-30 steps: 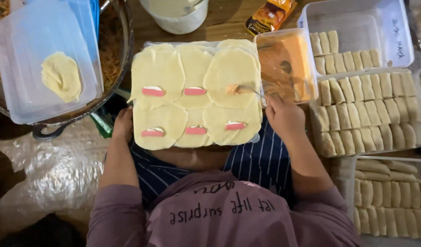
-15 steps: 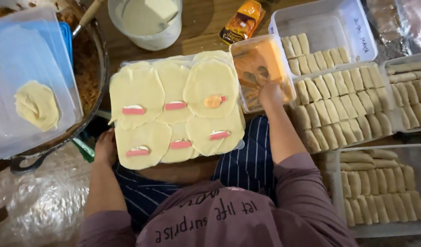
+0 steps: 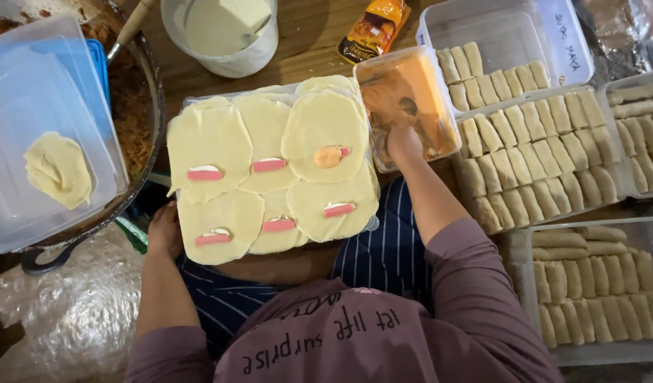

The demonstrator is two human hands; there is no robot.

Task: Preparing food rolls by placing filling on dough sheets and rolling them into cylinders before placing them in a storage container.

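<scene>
A clear tray (image 3: pixel 372 223) rests on my lap, covered with pale dough rounds (image 3: pixel 209 138), each with a pink sausage strip (image 3: pixel 269 165). The upper right round also has an orange dollop (image 3: pixel 328 156). My left hand (image 3: pixel 164 232) grips the tray's near left corner. My right hand (image 3: pixel 404 144) is closed at the near rim of a clear tub of orange sauce (image 3: pixel 411 78), holding a spoon that dips into it. The spoon's handle is hidden in the fist.
Trays of rolled pastries (image 3: pixel 532 163) fill the right side, with more in front (image 3: pixel 603 284). On the left, a clear lid (image 3: pixel 28 85) with one dough round (image 3: pixel 57 170) lies over a big pan of shredded filling (image 3: pixel 131 106). A white bucket (image 3: pixel 223 28) and an orange sachet (image 3: pixel 376 28) stand behind.
My right hand has left the upper right dough round and gone into the sauce tub. An orange dollop now lies on that round. My left hand stays on the tray.
</scene>
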